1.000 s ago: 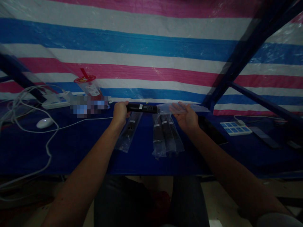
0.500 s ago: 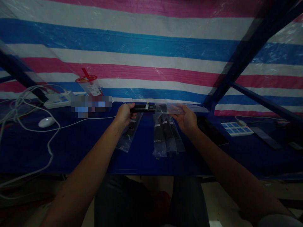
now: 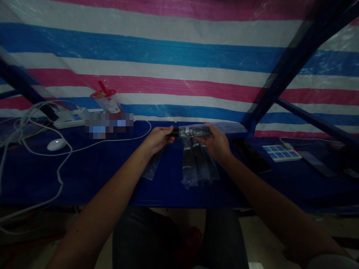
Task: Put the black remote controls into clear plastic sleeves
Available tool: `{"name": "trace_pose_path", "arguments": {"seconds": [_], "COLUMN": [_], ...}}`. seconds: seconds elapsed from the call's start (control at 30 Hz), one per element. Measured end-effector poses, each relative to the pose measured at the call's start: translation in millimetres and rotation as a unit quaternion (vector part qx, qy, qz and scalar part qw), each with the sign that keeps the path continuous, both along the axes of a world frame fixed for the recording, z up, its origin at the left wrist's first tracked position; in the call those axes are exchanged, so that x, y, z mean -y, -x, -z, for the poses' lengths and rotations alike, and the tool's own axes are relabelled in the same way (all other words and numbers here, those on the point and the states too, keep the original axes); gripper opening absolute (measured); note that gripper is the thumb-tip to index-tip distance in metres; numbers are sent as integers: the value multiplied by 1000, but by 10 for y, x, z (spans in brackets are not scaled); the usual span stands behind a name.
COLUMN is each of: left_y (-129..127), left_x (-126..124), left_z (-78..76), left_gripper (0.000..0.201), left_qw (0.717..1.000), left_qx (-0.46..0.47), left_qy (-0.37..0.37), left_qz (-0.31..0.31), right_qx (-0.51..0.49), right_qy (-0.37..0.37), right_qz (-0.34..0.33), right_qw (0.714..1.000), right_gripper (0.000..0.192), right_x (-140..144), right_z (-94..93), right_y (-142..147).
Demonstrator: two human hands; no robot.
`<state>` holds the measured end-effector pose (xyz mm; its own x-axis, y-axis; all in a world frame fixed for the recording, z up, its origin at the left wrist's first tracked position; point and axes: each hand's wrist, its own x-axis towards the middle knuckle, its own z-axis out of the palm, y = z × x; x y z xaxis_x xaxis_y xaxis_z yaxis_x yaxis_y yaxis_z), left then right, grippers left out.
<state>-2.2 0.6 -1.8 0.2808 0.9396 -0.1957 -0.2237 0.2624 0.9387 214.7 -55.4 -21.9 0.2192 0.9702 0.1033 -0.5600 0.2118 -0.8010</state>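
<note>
A black rod-shaped item lies level between my hands, most of its length inside a clear plastic bag. My left hand is closed on the bare left end of the item. Fingers of my right hand close around the bag and the item's right part; the loose end of the bag sticks out past them. Below, several bagged black items lie side by side on the blue table. Another bagged item lies under my left hand, partly covered by it.
On the left stand a drink cup with red lid, a white power strip, a white mouse and looping white cables. To the right are a dark tablet-like slab, another power strip and a flat grey device.
My left hand has moved right, and the black item has slid further into the clear bag. My right hand has shifted slightly left along the bag.
</note>
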Motion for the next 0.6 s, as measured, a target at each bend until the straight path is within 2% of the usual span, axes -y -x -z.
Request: {"name": "trace_pose_path", "arguments": {"seconds": [0.13,0.33,0.6], "left_y": [-69,-166,-172], "left_x": [53,134,174], "left_z": [-9,18,35], "left_gripper": [16,21,31], "left_qw": [999,999,991], "left_qx": [25,18,-83], "left_qy": [13,-1,-106], "left_qz": [-21,-36,-26], "right_qx": [21,63,131], "right_qy": [-32,-35,-54], "right_qz": [-23,0,-2], "right_qw": [999,997,990], "right_gripper": [26,44,31], "right_x": [57,113,111], "right_z": [-60,-60,4], "right_y": [41,116,138]}}
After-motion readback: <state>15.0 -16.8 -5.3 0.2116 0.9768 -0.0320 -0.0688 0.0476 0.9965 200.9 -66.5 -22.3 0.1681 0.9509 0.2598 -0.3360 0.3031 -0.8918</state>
